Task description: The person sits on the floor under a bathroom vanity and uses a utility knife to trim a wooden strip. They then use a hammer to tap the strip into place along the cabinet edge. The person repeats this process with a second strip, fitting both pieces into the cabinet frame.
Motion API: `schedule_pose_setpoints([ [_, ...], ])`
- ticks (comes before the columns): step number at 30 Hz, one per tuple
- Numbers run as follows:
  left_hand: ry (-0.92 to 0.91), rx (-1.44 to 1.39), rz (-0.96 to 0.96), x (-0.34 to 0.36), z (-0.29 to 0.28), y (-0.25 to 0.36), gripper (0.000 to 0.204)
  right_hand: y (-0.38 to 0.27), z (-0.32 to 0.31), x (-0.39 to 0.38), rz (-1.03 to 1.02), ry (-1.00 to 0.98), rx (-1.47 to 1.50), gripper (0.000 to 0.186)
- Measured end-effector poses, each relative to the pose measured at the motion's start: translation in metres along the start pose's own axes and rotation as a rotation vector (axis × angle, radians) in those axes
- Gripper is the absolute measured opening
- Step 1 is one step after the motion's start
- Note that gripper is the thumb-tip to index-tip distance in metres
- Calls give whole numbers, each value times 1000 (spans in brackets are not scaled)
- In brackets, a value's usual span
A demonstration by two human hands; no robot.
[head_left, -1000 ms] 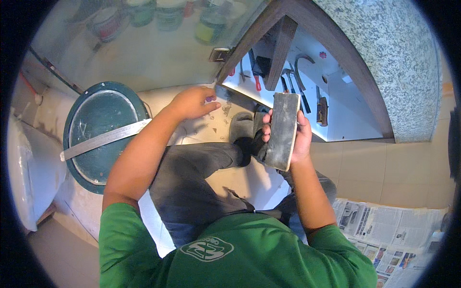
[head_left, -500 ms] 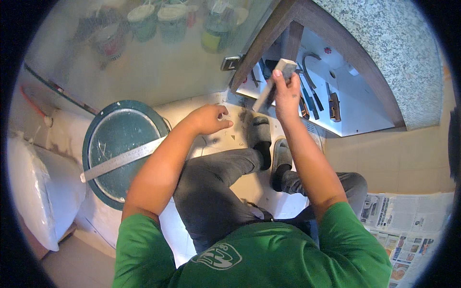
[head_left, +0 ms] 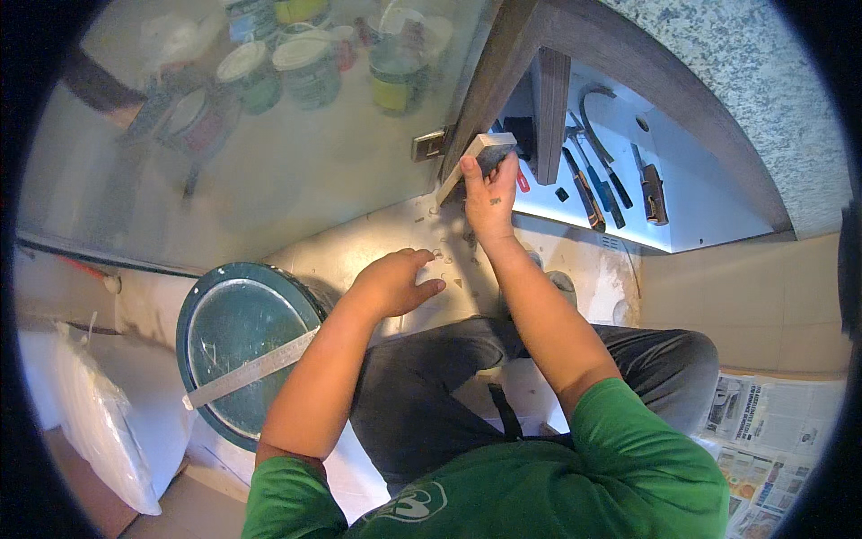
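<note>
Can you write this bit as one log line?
Left hand: empty | Right hand: holds block near cabinet frame | Ruler: on green lid

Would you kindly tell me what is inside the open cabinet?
Inside the cabinet lie several hand tools, one with a red handle. The right hand, its gray block and the brown post cover part of the interior; anything behind them cannot be seen.

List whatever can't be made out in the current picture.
Head view:
Block: most of its dark face is hidden by the right hand.
Buckets: details blurred by the hazy glass.
Shoes: partly hidden by the right forearm.
Newspaper: cut off by the picture's dark rim.
</note>
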State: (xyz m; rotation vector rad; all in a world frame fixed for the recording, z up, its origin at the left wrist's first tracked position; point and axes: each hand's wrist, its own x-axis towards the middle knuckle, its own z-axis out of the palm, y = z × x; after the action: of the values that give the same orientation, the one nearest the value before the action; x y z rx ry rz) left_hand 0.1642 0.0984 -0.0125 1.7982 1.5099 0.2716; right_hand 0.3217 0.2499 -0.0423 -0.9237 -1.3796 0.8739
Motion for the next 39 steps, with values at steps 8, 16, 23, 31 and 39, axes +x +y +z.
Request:
schedule_pose_setpoints([
  [8, 59, 4, 44, 3, 8, -7, 59, -73, -4, 58, -284, 83, -76, 78],
  [16, 6, -43, 18, 5, 2, -2, 63, -44, -6, 40, -273, 118, -107, 77],
  [23, -18, -64, -40, -3, 0, 0, 64, -103, 4, 67, -321, 82, -13, 71],
  [31, 17, 10, 28, 0, 7, -6, 63, -110, 5, 52, -187, 74, 65, 54],
  [39, -34, -71, -10, 0, -1, 3, 63, -92, 3, 37, -204, 136, 1, 56],
])
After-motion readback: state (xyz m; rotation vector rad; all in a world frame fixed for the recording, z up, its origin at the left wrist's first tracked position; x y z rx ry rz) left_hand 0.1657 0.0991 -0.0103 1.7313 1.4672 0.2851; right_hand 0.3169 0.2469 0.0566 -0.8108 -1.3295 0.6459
